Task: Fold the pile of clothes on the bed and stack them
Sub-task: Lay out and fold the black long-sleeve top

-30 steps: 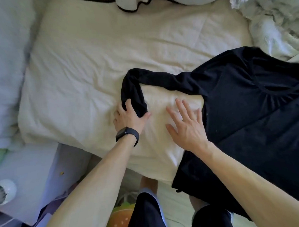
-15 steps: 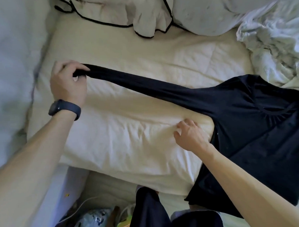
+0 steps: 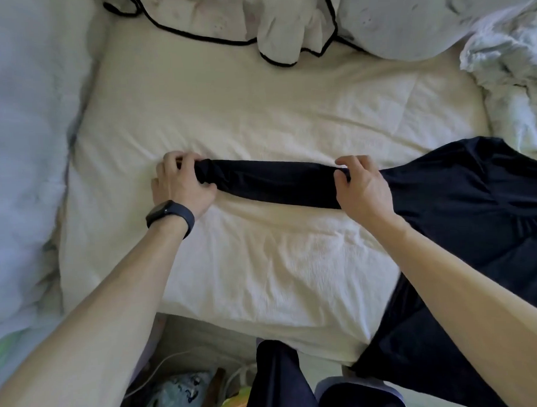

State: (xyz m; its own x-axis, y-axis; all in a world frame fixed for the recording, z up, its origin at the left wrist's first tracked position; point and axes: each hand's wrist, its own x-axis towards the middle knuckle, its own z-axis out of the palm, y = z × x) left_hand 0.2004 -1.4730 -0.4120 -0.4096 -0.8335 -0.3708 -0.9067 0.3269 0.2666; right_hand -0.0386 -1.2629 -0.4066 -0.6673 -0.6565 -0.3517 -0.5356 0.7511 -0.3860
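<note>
the black shirt [image 3: 464, 201] is lying spread on the cream sheet [image 3: 257, 111] of the bed, its body reaching toward the right and hanging over the near edge. its long sleeve [image 3: 269, 184] is stretching flat to the left across the sheet. the left hand [image 3: 180, 184], wearing a dark wristband [image 3: 169, 215], is gripping the cuff end with curled fingers and thumb. the right hand [image 3: 363, 188] is pinching the sleeve near the shoulder, fingers curled round a fold of cloth. both hands are sitting low against the sheet, holding the sleeve straight between them.

judging from this, the folding of this shirt is only beginning: the sleeve is being laid out, and no fold is showing in the body yet. the sleeve is waiting to be brought over the body, and the body is needing folding after that. no finished stack is showing anywhere in view. at the top of the bed a white garment with black trim [image 3: 268, 21] is lying crumpled beside a pale pillow [image 3: 407, 18], and a rumpled white cloth [image 3: 513, 69] is bunching at the right edge. whether those belong to the pile i cannot tell, but most of the task is looking left to do.
</note>
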